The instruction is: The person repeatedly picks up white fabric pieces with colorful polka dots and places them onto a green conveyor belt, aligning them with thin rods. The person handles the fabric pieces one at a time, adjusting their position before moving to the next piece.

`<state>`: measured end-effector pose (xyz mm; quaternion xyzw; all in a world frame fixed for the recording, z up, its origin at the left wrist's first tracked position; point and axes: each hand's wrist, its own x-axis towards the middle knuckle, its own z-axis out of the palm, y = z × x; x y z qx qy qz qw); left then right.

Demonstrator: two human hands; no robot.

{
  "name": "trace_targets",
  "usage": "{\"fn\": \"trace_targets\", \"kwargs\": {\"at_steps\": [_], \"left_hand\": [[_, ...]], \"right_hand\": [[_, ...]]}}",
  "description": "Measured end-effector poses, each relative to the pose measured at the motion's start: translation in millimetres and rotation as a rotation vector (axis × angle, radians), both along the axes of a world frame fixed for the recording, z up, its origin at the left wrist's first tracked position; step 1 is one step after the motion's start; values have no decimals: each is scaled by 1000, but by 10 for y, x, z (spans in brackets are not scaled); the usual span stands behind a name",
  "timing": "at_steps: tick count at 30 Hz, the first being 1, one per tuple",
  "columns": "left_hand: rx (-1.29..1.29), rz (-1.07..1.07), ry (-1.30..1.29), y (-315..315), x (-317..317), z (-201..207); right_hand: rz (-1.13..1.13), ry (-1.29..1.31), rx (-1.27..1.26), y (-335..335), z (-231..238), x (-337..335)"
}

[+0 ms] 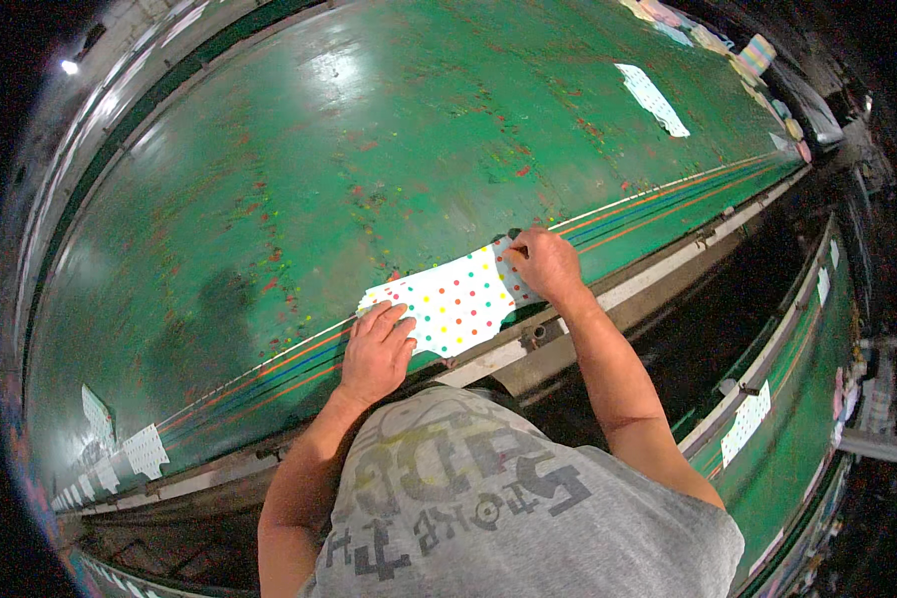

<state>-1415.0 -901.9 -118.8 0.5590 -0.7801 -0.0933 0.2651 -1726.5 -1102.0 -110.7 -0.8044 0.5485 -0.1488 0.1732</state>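
A white cut fabric piece with colourful dots (456, 304) lies on the near edge of the green table (399, 169). My left hand (379, 347) rests on its left end, fingers apart and flat, holding nothing. At the piece's right end my right hand (545, 263) is closed, fingertips bent down at the edge. A small dark thing (512, 235) shows by those fingertips; what they grip is hidden. Beneath the right hand, the dotted end of the piece looks grey, and I cannot tell whether it is shaded or covered.
Coloured lines (658, 214) run along the table's near edge above a metal rail (658, 267). Another white piece (654, 100) lies far right, and several more (148, 451) lie at the left end. Colourful fabric stacks (756, 55) sit at the far right. A second green table (787, 439) stands to the right.
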Motion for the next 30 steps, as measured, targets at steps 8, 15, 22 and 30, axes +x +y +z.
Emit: {"fn": "trace_targets", "kwargs": {"at_steps": [8,15,22,30], "left_hand": [[-21,34,12,-44,-30,19],[20,41,14,-105,-84,131],[-64,165,81,-275,-119,248],[259,61,473,-40,216,675]], "right_hand": [[-32,-56,36,-137,-140,-15],[-91,-77,27,-56,-93,-134],[377,-818,255,483,498,-82],[288,-1222,397,750,778,-157]]}}
